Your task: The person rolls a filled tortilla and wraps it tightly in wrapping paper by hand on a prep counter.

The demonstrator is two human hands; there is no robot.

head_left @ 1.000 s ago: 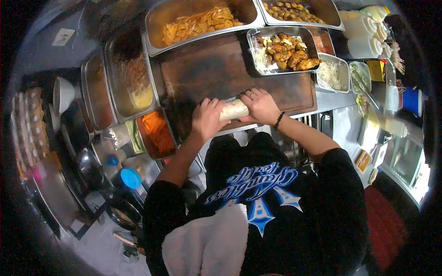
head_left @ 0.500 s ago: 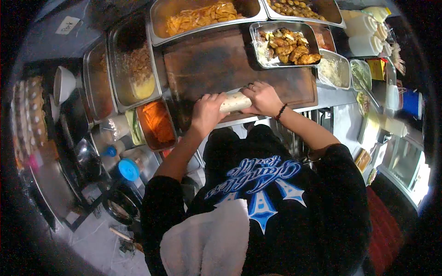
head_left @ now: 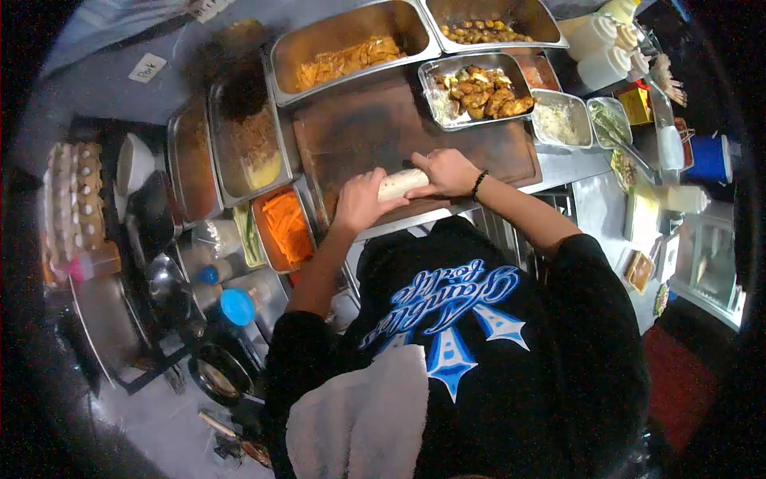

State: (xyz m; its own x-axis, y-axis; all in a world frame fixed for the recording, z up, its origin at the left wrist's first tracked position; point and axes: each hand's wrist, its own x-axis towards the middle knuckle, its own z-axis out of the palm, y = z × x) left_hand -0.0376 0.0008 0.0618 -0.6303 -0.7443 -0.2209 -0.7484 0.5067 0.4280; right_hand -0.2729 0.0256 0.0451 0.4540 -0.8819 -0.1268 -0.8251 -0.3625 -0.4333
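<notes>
A rolled wrap in a pale flatbread lies near the front edge of the brown cutting board. My left hand is wrapped round its left end, and my right hand, with a dark beaded bracelet at the wrist, grips its right end. Both palms hide the ends of the roll. Behind it, a metal tray of browned meat pieces rests on the board's back right part.
Metal pans of orange-brown food and small round pieces stand behind the board. On the left are a shredded-meat pan and a carrot container. Squeeze bottles, a white-shreds container and a greens container stand right.
The camera view has shifted and tilted, so the counter appears displaced. Both hands remain round the wrap, with the right thumb now stretched along it.
</notes>
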